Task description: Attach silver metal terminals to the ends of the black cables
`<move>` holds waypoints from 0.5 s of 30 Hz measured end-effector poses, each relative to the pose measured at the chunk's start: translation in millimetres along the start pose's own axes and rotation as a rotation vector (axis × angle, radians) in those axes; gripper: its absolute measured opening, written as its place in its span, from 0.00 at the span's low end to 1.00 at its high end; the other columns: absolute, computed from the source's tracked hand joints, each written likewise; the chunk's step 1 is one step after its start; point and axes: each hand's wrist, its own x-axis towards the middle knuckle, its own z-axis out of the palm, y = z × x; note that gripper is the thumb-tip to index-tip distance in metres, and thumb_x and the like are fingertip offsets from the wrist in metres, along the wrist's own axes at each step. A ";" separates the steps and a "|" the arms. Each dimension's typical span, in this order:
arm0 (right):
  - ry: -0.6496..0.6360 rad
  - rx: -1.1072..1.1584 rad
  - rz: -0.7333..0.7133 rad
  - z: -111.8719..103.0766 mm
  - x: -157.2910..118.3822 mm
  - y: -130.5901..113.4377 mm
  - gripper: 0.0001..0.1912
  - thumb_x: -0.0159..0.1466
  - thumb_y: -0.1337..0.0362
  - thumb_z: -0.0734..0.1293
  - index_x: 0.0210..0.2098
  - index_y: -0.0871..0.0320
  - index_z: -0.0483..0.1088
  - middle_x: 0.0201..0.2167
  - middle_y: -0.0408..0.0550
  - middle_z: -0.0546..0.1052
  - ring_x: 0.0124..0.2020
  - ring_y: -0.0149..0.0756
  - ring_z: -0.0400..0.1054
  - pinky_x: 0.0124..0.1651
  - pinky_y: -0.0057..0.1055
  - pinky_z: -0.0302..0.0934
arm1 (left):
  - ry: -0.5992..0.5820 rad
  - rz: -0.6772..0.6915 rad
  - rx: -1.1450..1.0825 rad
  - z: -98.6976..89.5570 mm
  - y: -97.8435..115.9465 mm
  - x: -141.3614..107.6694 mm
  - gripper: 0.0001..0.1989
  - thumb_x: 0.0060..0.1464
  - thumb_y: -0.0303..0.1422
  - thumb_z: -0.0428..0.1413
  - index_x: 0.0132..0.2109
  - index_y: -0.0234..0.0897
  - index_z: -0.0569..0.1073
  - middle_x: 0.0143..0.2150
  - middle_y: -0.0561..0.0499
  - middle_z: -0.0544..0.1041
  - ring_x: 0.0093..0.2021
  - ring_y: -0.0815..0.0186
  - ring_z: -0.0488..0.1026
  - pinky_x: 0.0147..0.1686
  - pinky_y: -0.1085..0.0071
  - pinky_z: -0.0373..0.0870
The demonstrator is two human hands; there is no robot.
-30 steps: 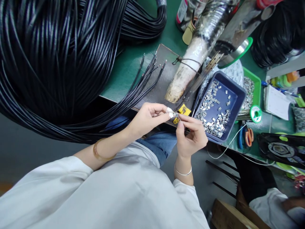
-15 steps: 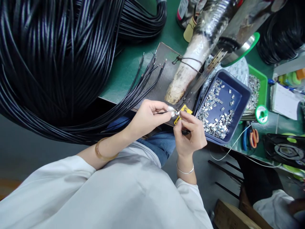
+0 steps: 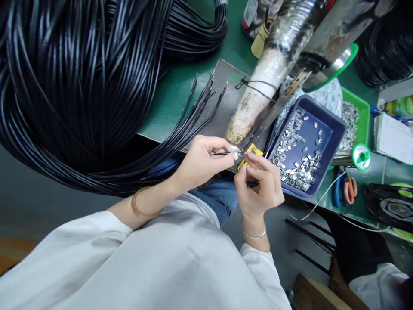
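Observation:
My left hand (image 3: 206, 159) pinches the end of a black cable (image 3: 222, 153), with a small shiny piece at its fingertips. Facing it, my right hand (image 3: 260, 181) has thumb and forefinger closed at the cable's tip; what they hold is too small to name. Behind the fingertips a yellow piece (image 3: 254, 149) lies at the edge of a dark board (image 3: 222, 103). Several loose black cable ends (image 3: 206, 101) rest across that board, left of a white plastic-wrapped tube (image 3: 258, 86). Right of my right hand is a blue tray (image 3: 334, 129) of small metal clips (image 3: 300, 174).
A large bundle of black cables (image 3: 77, 86) covers the left side. Farther right are a green tray (image 3: 363, 114), a green-and-white spool (image 3: 361, 157), orange-and-blue pliers (image 3: 349, 189) and a fan (image 3: 389, 206). A seated person's sleeve (image 3: 377, 280) shows at the lower right.
The view has shifted slightly, so the tray and tools appear farther right. My right fingers have moved slightly at the cable tip; my left hand keeps its pinch.

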 end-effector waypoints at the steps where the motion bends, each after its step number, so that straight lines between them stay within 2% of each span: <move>1: -0.002 -0.004 -0.001 -0.1 0.1 0.3 0.10 0.60 0.73 0.70 0.38 0.53 0.70 0.44 0.46 0.81 0.42 0.33 0.78 0.41 0.30 0.77 | 0.002 -0.004 0.011 0.0 -0.4 0.2 0.03 0.45 0.27 0.62 0.28 0.31 0.80 0.25 0.52 0.77 0.27 0.72 0.71 0.27 0.78 0.69; 5: -0.009 -0.037 0.001 -0.9 2.3 0.4 0.09 0.60 0.73 0.70 0.38 0.54 0.71 0.42 0.45 0.81 0.38 0.30 0.78 0.35 0.25 0.75 | -0.002 0.013 0.037 1.0 0.8 -0.4 0.04 0.45 0.27 0.61 0.29 0.30 0.80 0.25 0.52 0.77 0.25 0.74 0.69 0.26 0.80 0.67; 8: 0.010 -0.039 -0.003 -1.5 4.9 -2.0 0.11 0.59 0.75 0.71 0.38 0.56 0.73 0.42 0.45 0.81 0.36 0.28 0.77 0.32 0.21 0.73 | -0.006 0.058 0.044 2.1 3.9 -1.7 0.03 0.45 0.26 0.61 0.29 0.29 0.79 0.23 0.54 0.74 0.22 0.77 0.64 0.22 0.82 0.62; 12: 0.026 -0.033 -0.010 -1.2 4.7 -4.6 0.11 0.58 0.76 0.72 0.37 0.57 0.73 0.42 0.46 0.81 0.38 0.29 0.78 0.35 0.22 0.74 | -0.015 0.070 0.051 1.7 4.5 -1.8 0.03 0.46 0.26 0.60 0.28 0.29 0.78 0.21 0.57 0.70 0.20 0.79 0.58 0.18 0.82 0.56; 15: 0.029 -0.021 -0.017 -0.9 1.8 -3.6 0.10 0.58 0.75 0.71 0.35 0.57 0.70 0.42 0.47 0.81 0.39 0.31 0.78 0.37 0.24 0.74 | -0.037 0.044 0.053 0.1 1.0 -0.9 0.04 0.46 0.27 0.60 0.29 0.29 0.78 0.21 0.56 0.70 0.21 0.78 0.59 0.20 0.82 0.57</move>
